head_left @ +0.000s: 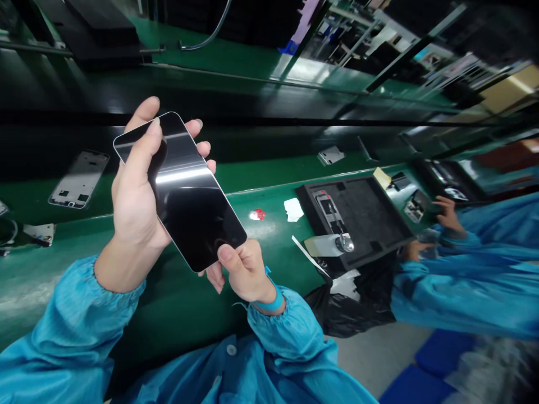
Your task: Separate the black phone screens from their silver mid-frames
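green bench [275, 261] | black strip [252, 102], perhaps a belt | grey floor [366, 356] | blurred metal frames [416, 48]

The counter [284, 249] was green, crossed lengthwise by a pale seam [269, 188]. Clock positions were taken from the centre of view. A red scrap [259, 214] lay almost at centre. At three o'clock lay a white scrap [293, 209] and, just beside it, a black tray [364, 210]. Past the seam, a pale frame [78, 178] lay at nine o'clock, a silvery plate [332, 155] at two.
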The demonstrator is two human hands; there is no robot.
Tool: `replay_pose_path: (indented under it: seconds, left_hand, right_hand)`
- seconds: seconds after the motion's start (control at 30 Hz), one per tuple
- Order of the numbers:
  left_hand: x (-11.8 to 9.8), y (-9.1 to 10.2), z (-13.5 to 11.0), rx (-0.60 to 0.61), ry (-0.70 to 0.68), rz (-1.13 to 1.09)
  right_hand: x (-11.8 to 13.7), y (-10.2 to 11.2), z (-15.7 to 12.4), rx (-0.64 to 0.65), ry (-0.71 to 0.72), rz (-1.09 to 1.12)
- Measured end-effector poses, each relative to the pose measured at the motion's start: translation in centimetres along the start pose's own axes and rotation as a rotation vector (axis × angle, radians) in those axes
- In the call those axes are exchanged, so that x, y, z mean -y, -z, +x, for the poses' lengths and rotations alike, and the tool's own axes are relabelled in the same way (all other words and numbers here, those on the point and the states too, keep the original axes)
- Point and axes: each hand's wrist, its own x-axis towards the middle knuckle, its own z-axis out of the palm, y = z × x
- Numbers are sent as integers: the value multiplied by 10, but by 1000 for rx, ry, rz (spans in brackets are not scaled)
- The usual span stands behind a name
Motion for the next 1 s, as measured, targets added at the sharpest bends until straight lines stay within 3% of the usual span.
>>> replay_pose_path:
  seconds: [0.23,0.4,0.53,0.6,0.67,0.73,0.77,0.83,0.87,0.93,1.0]
  left_hand:
    - [-4,-1,-4,81,-90,48]
    - [-7,-15,-13,26,-146,94]
    - [-5,-24,-22,-31,-180,88]
    - [3,-23,-27,-27,-49,71]
    - [18,-20,-32,-37,205,99]
    - [33,-15,-35,-62,356,152]
    - [39,-12,-34,-67,364,175]
    - [44,-9,-31,-91,300,200]
    - [44,-9,-28,-108,272,212]
    - [40,-13,-20,-157,225,233]
    - [37,-24,-14,-171,180,237]
  right_hand:
    - [-1,-3,2,103,25,-137]
    - [3,-10,7,181,127,-135]
    - [1,-10,12,181,106,-56]
    - [-6,-5,13,202,95,-56]
    - [-13,9,12,224,96,-77]
    - [-18,35,6,274,106,-144]
    - [-17,53,2,283,113,-229]
    - [-11,93,-7,164,102,-529]
    - [-7,114,-11,17,42,-738]
    - [-1,153,-16,-356,-228,-1125]
    - [1,180,-14,-601,-520,-1311]
